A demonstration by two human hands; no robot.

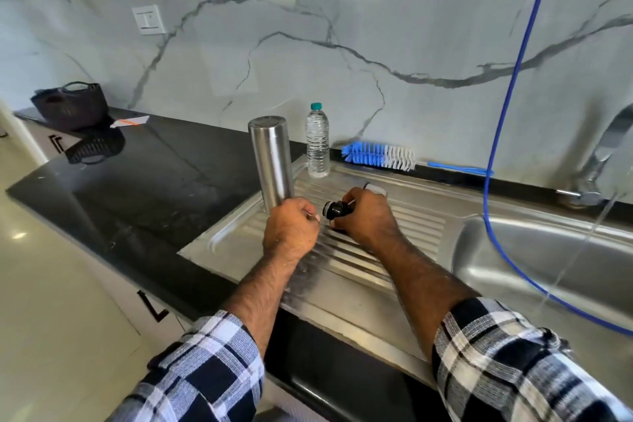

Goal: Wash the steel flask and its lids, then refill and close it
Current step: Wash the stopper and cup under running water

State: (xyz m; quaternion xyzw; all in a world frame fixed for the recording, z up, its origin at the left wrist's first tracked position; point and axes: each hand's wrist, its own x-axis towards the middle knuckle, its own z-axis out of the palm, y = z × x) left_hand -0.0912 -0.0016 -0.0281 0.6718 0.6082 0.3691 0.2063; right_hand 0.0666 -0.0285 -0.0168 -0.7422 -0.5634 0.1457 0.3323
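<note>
At frame centre, the right hand (364, 216) grips the black inner lid (337, 210); the left hand (291, 229), fingers curled, seems to pinch something unseen. The steel flask (272, 161) stands inverted just behind on the drainboard (346, 271). Holding the lid steady should ease separating its parts.

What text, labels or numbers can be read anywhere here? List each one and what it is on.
No text can be read.
Plastic water bottle: no label shows; any embossing is too small to read.
Wall switch plate: a dark mark only, no letters.
Steel flask: plain, no brand showing.
Paper slip: too blurred.
</note>
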